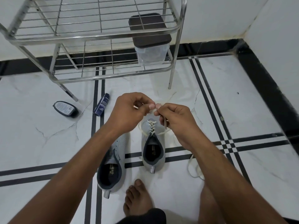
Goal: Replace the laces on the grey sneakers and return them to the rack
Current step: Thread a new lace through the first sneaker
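Note:
Two grey sneakers stand on the floor with their toes pointing away from me. The right sneaker (152, 147) has a cream lace (151, 125) threaded through its eyelets. My left hand (129, 110) and my right hand (174, 120) meet above its toe, each pinching a part of that lace between thumb and fingers. The left sneaker (113, 165) lies under my left forearm and shows no lace. A loose cream lace (193, 168) lies on the floor by my right forearm. The steel shoe rack (97, 36) stands ahead against the wall.
A clear box with a dark lid (150, 42) sits on the rack's lower shelf. A dark oval container (66, 109) and a blue tube (102, 105) lie on the floor left of my hands. My bare foot (137, 198) rests behind the sneakers.

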The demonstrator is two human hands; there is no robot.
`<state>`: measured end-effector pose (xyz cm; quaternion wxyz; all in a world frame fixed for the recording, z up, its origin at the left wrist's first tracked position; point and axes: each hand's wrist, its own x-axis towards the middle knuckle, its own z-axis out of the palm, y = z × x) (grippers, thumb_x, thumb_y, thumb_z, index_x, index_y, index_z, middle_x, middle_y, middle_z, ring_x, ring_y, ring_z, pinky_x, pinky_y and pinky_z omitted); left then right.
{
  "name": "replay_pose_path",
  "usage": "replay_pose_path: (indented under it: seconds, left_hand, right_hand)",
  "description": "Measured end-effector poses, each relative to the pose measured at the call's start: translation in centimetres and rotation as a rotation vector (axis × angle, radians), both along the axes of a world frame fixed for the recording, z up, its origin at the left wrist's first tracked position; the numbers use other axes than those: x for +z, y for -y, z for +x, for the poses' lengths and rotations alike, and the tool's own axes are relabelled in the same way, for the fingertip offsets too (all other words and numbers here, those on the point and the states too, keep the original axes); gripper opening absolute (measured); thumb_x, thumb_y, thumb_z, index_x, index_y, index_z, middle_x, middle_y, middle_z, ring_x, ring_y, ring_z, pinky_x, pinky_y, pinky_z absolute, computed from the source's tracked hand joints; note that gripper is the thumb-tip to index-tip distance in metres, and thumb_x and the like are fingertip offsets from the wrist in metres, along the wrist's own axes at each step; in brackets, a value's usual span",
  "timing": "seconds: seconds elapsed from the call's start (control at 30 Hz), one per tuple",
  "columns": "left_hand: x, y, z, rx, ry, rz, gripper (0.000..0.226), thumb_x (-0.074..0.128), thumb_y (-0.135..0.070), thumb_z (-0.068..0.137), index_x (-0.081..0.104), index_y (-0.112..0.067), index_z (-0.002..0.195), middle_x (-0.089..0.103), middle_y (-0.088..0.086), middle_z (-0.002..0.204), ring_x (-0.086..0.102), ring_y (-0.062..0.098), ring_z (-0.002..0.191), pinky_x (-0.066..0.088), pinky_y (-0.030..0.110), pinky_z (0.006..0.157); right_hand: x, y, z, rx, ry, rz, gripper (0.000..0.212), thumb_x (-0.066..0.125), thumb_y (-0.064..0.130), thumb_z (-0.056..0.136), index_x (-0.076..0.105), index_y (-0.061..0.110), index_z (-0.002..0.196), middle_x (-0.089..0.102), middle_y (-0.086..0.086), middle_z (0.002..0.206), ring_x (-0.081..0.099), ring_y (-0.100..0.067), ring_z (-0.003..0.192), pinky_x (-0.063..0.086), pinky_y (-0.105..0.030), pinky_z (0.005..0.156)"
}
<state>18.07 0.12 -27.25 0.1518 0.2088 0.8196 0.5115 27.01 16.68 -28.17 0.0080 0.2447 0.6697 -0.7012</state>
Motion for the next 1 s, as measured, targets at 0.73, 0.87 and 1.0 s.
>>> replay_pose_path:
  seconds: [0.73,0.87,1.0]
  left_hand:
    - [-2.3,-0.6,0.6,-0.086,-0.025,-0.33,0.037,0.051,-0.042,0.112,0.075,-0.026,0.089,0.076,-0.003,0.078,0.068,0.01,0.076,0.052,0.034,0.075]
    - [-2.5,-0.2,1.0,-0.112,0.358,-0.249,0.053,0.049,-0.054,0.11,0.083,-0.019,0.091,0.074,0.005,0.071,0.07,0.014,0.068,0.058,0.034,0.081]
    - [-3.3,-1.3,1.3,-0.037,0.722,0.072,0.048,0.054,-0.054,0.109,0.083,-0.018,0.095,0.06,0.003,0.074,0.057,0.02,0.065,0.054,0.034,0.067]
  right_hand:
    - [-0.4,-2.9,0.3,0.2,-0.095,0.653,0.016,0.081,0.017,0.092,0.082,0.024,0.106,0.077,0.015,0.091,0.067,0.005,0.077,0.048,-0.009,0.073]
    - [-0.7,-2.8,0.8,0.137,-0.124,0.688,0.012,0.078,0.016,0.095,0.082,0.024,0.103,0.066,0.029,0.072,0.062,0.003,0.066,0.044,-0.007,0.063]
    - [-1.2,-2.0,1.1,0.106,-0.141,0.626,0.013,0.078,0.016,0.094,0.082,0.026,0.1,0.063,0.03,0.063,0.057,-0.004,0.057,0.042,-0.009,0.058]
